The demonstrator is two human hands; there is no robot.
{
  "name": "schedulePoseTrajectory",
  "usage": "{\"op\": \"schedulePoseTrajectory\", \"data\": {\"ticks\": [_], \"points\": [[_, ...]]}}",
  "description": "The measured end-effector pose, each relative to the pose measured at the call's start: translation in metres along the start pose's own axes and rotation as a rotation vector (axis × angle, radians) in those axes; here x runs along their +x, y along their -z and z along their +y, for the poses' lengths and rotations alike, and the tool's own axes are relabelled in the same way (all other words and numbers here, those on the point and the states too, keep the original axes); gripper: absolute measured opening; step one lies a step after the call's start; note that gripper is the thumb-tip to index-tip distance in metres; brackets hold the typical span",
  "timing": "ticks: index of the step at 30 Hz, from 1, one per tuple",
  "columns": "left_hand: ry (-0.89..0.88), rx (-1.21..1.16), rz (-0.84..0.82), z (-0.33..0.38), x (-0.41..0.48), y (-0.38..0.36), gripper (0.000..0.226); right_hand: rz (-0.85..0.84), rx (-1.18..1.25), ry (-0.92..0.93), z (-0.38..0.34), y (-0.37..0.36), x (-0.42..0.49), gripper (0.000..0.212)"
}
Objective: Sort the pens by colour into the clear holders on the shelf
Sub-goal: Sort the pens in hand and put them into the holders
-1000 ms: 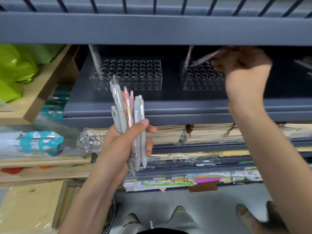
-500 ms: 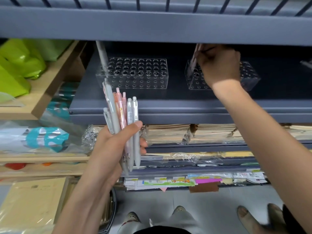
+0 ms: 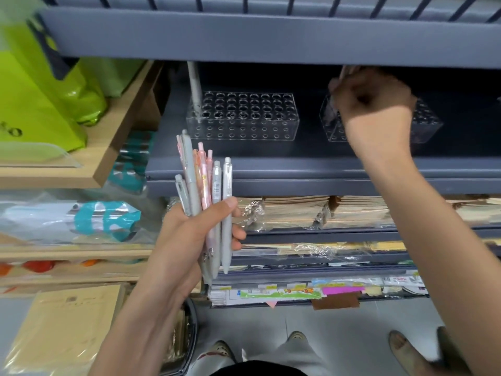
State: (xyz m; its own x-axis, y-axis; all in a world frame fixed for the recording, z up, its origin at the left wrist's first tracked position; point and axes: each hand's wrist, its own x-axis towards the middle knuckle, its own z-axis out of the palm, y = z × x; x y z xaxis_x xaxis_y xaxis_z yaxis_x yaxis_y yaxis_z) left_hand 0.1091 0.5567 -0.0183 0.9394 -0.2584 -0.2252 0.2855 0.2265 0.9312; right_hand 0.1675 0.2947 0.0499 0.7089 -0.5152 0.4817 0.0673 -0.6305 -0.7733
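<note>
Step in hand: I judge this to be the seating of one pen in the right holder (image 3: 427, 122). Sorting is at an early stage.
Right hand (image 3: 374, 104): fingers are curled tight round a single pen (image 3: 342, 74).
Single pen: only its pale end shows, just above the right knuckles. Blur prevents a colour reading.
Right holder: sits directly beneath the right fingers on the shelf (image 3: 298, 169). The hand hides most of it, so I cannot tell what it contains.
Left hand (image 3: 187, 240): thumb and fingers are wrapped round the pen bundle (image 3: 206, 185).
Pen bundle: upright, projecting above the left thumb and below the left fingertips, well apart from the right fingers.
Left holder (image 3: 244, 123): lies up and away from the left fingers and to the left of the right fingers.
Standing pen (image 3: 194, 85): pale grey, tilted, in the corner hole of the left holder farthest from the right fingers.
Count, holders: two.
Count, pens in holders: one confirmed.
Count, pens in bundle: four pale grey and at least three pink. Overlap prevents a firm total.
Next move: release the single pen once it is seated, withdraw the right fingers, then pinch one pen from the top of the bundle. A grey pen goes to the left holder. I would route pink pens to the right holder, subject to confirming its contents.
</note>
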Motion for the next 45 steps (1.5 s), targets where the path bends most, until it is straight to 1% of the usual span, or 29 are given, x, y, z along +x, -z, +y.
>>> {"op": "schedulePoseTrajectory", "data": {"ticks": [1,2,4,5,7,8,11,13,15,17,19,21,23,25,26,28,30,32,35,36,38,41,43,45], "points": [[-0.006,-0.005,-0.004,0.001,0.0,0.003,0.013,-0.127,0.072,-0.013,-0.009,-0.003,-0.012,0.019],[-0.015,-0.007,-0.012,0.002,-0.001,0.006,0.011,-0.292,0.114,-0.037,-0.018,-0.006,-0.025,0.021],[-0.02,-0.003,-0.026,0.002,-0.001,0.011,0.011,-0.619,0.136,-0.058,-0.034,-0.014,-0.048,0.02],[-0.021,-0.005,-0.033,0.003,-0.002,0.013,0.013,-0.735,0.143,-0.045,-0.04,-0.018,-0.057,0.019],[-0.026,-0.003,-0.047,0.003,-0.003,0.018,0.02,-0.886,0.18,-0.039,-0.049,-0.029,-0.071,0.019],[-0.033,-0.001,-0.056,0.003,-0.003,0.02,0.018,-0.938,0.195,-0.05,-0.053,-0.034,-0.076,0.019],[-0.058,0.009,-0.075,0.005,-0.003,0.026,0.011,-1.004,0.206,-0.069,-0.058,-0.046,-0.085,0.022],[-0.08,0.012,-0.077,0.006,-0.003,0.029,0.012,-0.994,0.217,-0.076,-0.059,-0.049,-0.086,0.022],[-0.081,-0.022,-0.048,0.006,-0.003,0.032,0.013,-0.941,0.268,-0.113,-0.061,-0.052,-0.086,0.02],[-0.074,-0.046,-0.008,0.006,-0.001,0.037,0.02,-0.832,0.368,-0.153,-0.063,-0.055,-0.086,0.02],[-0.064,-0.051,0.003,0.007,-0.001,0.043,0.009,-0.705,0.459,-0.195,-0.065,-0.058,-0.086,0.021],[-0.071,-0.049,0.019,0.005,-0.001,0.049,0.014,-0.642,0.524,-0.229,-0.066,-0.062,-0.087,0.021],[-0.088,-0.046,0.035,0.003,-0.001,0.052,0.018,-0.699,0.519,-0.223,-0.068,-0.065,-0.092,0.016],[-0.1,-0.065,0.037,0.002,-0.001,0.054,0.015,-0.833,0.472,-0.194,-0.069,-0.068,-0.098,0.011],[-0.099,-0.072,0.04,0.002,-0.001,0.055,0.013,-0.884,0.458,-0.19,-0.069,-0.068,-0.1,0.014],[-0.094,-0.08,0.042,0.002,-0.001,0.058,0.012,-0.899,0.462,-0.189,-0.071,-0.068,-0.1,0.018],[-0.09,-0.071,0.04,0.002,-0.001,0.062,0.009,-0.836,0.49,-0.18,-0.076,-0.069,-0.095,0.017],[-0.088,-0.086,0.04,0.003,-0.002,0.065,0.008,-0.702,0.522,-0.165,-0.081,-0.072,-0.087,0.013],[-0.085,-0.125,0.012,0.004,-0.004,0.069,0.026,-0.434,0.526,-0.129,-0.087,-0.078,-0.067,0.012],[-0.083,-0.125,-0.005,0.004,-0.006,0.07,0.025,-0.366,0.51,-0.106,-0.088,-0.081,-0.06,0.013],[-0.069,-0.131,-0.022,0.005,-0.009,0.072,0.015,-0.268,0.439,-0.054,-0.09,-0.089,-0.048,0.013],[-0.052,-0.117,0.014,0.005,-0.012,0.073,0.015,-0.178,0.303,-0.001,-0.087,-0.106,-0.034,0.01],[-0.047,-0.11,0.037,0.006,-0.014,0.075,0.017,-0.172,0.227,0.013,-0.086,-0.118,-0.026,0.012],[-0.058,-0.097,0.043,0.006,-0.015,0.077,0.017,-0.197,0.081,0.055,-0.087,-0.126,-0.022,0.01]]}}
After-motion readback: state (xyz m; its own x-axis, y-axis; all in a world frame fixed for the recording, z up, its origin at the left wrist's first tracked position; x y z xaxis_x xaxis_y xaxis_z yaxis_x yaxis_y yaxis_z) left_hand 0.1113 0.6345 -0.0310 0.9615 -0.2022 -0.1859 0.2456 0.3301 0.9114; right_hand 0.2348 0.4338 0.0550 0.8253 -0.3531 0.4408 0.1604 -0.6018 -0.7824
